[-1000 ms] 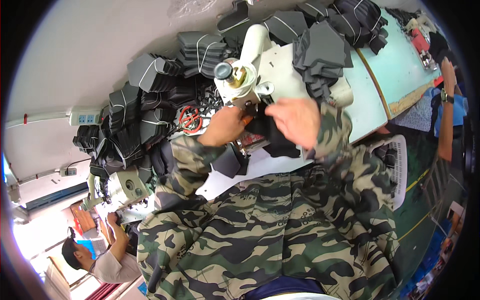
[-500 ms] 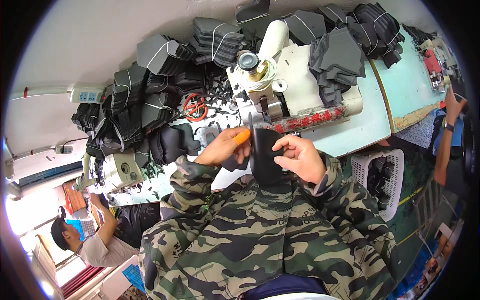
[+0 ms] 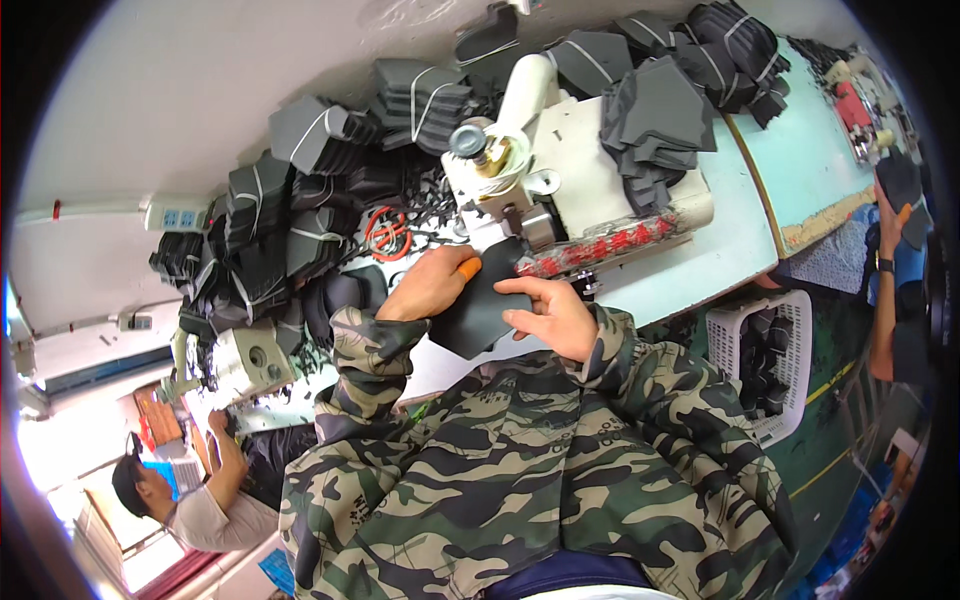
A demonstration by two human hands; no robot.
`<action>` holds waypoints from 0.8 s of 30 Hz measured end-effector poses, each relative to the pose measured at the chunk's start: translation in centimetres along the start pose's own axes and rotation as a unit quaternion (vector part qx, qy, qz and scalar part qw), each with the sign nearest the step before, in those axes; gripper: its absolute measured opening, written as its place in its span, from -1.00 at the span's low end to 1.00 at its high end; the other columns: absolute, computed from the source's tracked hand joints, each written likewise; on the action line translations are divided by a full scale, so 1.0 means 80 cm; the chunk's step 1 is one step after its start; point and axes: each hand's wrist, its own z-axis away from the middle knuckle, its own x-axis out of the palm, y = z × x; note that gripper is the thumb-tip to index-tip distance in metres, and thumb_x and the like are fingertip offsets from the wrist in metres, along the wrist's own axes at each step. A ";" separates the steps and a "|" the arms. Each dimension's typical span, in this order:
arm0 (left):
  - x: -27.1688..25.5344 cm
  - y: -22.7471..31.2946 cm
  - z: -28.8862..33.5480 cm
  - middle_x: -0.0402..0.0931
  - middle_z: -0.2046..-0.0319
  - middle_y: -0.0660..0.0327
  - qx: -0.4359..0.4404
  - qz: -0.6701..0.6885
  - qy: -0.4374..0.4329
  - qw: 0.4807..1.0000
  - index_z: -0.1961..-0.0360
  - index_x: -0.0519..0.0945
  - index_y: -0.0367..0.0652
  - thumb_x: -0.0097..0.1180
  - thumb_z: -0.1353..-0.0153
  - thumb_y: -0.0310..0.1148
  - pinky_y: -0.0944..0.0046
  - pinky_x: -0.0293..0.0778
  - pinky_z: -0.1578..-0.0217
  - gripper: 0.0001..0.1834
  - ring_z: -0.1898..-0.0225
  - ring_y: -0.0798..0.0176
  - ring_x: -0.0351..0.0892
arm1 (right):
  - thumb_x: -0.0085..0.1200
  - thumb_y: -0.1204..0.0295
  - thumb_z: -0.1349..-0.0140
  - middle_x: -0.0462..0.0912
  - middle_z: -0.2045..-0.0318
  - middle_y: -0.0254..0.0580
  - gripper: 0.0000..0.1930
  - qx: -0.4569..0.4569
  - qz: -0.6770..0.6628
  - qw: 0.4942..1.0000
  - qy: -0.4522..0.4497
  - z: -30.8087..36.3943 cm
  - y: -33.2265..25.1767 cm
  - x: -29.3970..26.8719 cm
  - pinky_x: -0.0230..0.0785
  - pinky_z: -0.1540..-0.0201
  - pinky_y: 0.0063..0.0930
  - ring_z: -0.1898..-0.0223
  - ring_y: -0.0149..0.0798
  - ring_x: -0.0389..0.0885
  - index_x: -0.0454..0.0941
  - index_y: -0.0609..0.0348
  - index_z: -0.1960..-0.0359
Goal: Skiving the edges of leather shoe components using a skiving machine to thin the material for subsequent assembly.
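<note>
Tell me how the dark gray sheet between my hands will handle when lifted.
The dark gray sheet is probably light and bendable, since it looks thin. It may be slippery, given its smooth-looking face. It likely won't roll, being broad and flat.

Both forearms reach forward and angle inward. The left hand (image 3: 425, 287) is back-up, fingers bent inward, one fingertip (image 3: 468, 268) orange-covered. The right hand (image 3: 555, 315) points leftward, thumb and index finger extended and slightly apart.
</note>
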 end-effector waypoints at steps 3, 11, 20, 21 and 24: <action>-0.011 0.016 -0.030 0.58 0.36 -0.09 0.014 -0.078 -0.030 0.996 0.24 0.61 -0.23 -0.05 -0.22 -0.25 0.02 0.43 0.19 -0.70 0.25 -0.17 0.56 | 0.09 0.55 -0.19 0.58 0.29 -0.19 -0.53 0.005 0.004 1.000 -0.010 0.008 0.004 -0.008 0.50 0.30 -0.56 0.36 -0.49 0.55 0.32 0.37 -0.15; 0.013 0.021 -0.054 0.55 0.43 -0.16 0.059 -0.039 0.005 0.997 0.30 0.58 -0.29 0.04 -0.15 -0.36 -0.03 0.43 0.32 -0.79 0.34 -0.20 0.54 | 0.16 0.55 -0.01 0.64 0.31 -0.03 -0.62 -0.160 0.157 0.950 0.215 0.010 -0.002 -0.086 0.45 0.27 -0.39 0.39 -0.17 0.63 0.49 0.34 0.07; 0.081 -0.161 0.021 0.56 0.50 0.01 0.023 -0.320 0.043 0.946 0.16 0.42 -0.08 0.30 0.01 -0.16 -0.04 0.48 0.42 -0.55 0.43 -0.12 0.58 | 0.05 0.61 0.05 0.53 -0.02 -0.19 -0.58 -0.261 0.754 0.505 0.329 0.003 -0.130 -0.247 0.12 -0.20 -0.02 -0.10 -0.07 0.41 0.54 0.08 0.06; 0.085 -0.160 0.020 0.56 0.42 -0.01 0.013 -0.307 0.028 0.951 0.08 0.37 -0.07 0.37 0.11 -0.17 -0.04 0.48 0.38 -0.41 0.36 -0.12 0.59 | 0.04 0.61 0.03 0.47 -0.08 -0.20 -0.57 -0.250 0.740 0.530 0.330 0.012 -0.124 -0.240 0.01 -0.22 0.11 -0.17 -0.12 0.34 0.51 0.07 0.04; 0.093 -0.164 0.025 0.54 0.35 -0.01 -0.088 -0.260 -0.023 0.961 0.11 0.41 -0.08 0.38 0.13 -0.21 -0.02 0.48 0.38 -0.45 0.29 -0.10 0.58 | 0.05 0.60 0.00 0.57 0.11 -0.12 -0.66 -0.351 0.588 0.643 0.344 0.040 -0.111 -0.157 0.27 -0.07 -0.11 0.00 -0.06 0.49 0.55 0.11 0.11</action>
